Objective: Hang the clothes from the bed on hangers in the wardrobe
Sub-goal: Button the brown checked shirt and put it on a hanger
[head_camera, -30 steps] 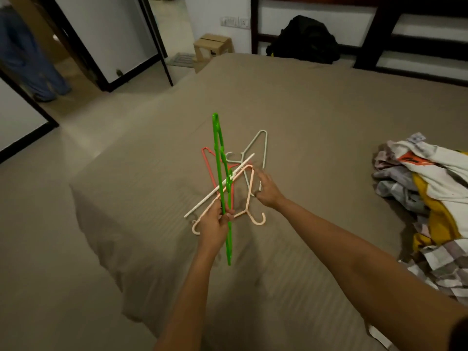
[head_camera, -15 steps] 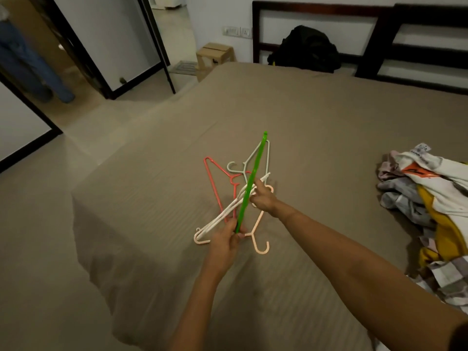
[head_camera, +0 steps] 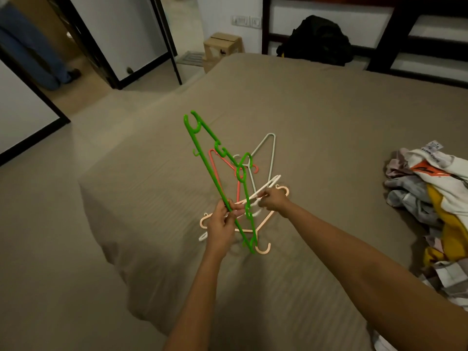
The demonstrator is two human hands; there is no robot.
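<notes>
Green hanger [head_camera: 205, 160] tilted, pinched by left fingers [head_camera: 226, 207]

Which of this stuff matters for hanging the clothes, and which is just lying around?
For the job: green hanger in left hand, white hanger in right hand, peach hanger, clothes pile, bed.
Just lying about: black bag, cardboard box.

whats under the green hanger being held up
A coral hanger, mint hanger and peach hanger lie on the bed sheet beneath the green hanger; the right hand pinches a white hanger there. The left hand and the crossings hide parts of them.
</notes>
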